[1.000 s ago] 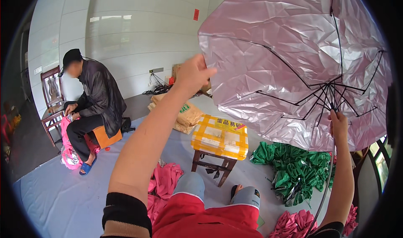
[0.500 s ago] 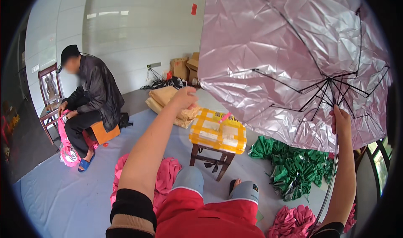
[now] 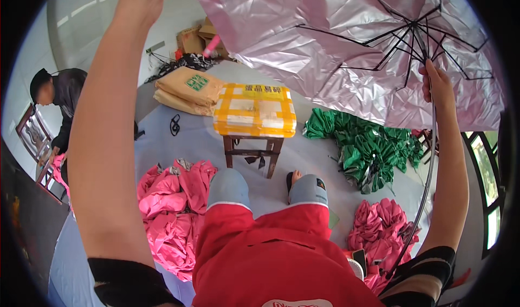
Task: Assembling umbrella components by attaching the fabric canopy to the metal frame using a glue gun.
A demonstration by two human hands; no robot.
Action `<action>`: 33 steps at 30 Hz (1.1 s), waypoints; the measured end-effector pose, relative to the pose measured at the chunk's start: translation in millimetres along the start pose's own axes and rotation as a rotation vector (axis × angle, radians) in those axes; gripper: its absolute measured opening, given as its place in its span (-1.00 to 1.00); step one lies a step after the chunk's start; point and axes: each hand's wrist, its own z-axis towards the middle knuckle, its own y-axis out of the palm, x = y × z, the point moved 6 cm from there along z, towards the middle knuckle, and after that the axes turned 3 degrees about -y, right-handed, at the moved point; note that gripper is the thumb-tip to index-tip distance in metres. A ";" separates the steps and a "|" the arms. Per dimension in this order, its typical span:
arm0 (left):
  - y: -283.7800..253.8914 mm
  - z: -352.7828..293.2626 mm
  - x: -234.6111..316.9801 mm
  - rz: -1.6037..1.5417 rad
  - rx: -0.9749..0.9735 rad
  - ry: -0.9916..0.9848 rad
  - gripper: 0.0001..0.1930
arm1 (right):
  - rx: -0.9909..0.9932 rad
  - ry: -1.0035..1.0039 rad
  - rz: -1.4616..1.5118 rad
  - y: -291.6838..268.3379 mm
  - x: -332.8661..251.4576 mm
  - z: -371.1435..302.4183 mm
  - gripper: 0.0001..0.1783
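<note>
An open umbrella (image 3: 346,85) fills the upper right, its creased silvery-pink underside and black ribs facing me. My right hand (image 3: 439,85) is closed round its metal shaft just below the point where the ribs meet. Below that hand, the thin shaft (image 3: 432,161) runs down along my right forearm. My left hand (image 3: 145,1) is raised to the top edge of the view, beside the canopy's left corner. Its fingers are mostly cut off, so I cannot tell whether they grip the cloth. A short pink strap (image 3: 212,46) hangs by the canopy's edge.
A stool (image 3: 254,112) topped with a yellow-taped box stands ahead. Brown sacks (image 3: 187,90) lie behind it, near cardboard boxes (image 3: 190,39). Pink cloth heaps (image 3: 176,209) and a green heap (image 3: 368,150) lie around me. A seated person (image 3: 67,98) handles pink cloth at left.
My left hand has risen to the canopy's left corner. The umbrella and my right hand have shifted up in the view. My view has turned, moving the seated person toward the left rim.
</note>
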 end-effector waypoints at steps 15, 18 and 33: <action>127.3 -139.6 -223.0 0.343 0.275 -0.561 -0.76 | -0.054 0.122 0.675 -28.8 32.1 -32.6 -0.64; 250.0 -160.0 -232.1 0.208 -0.036 -0.493 -0.72 | -0.083 0.081 0.801 -30.3 33.8 -36.5 -0.65; 512.5 -355.1 -106.4 -1.154 -0.693 -0.900 -0.57 | -0.137 0.077 1.140 -28.1 94.5 -28.7 -0.67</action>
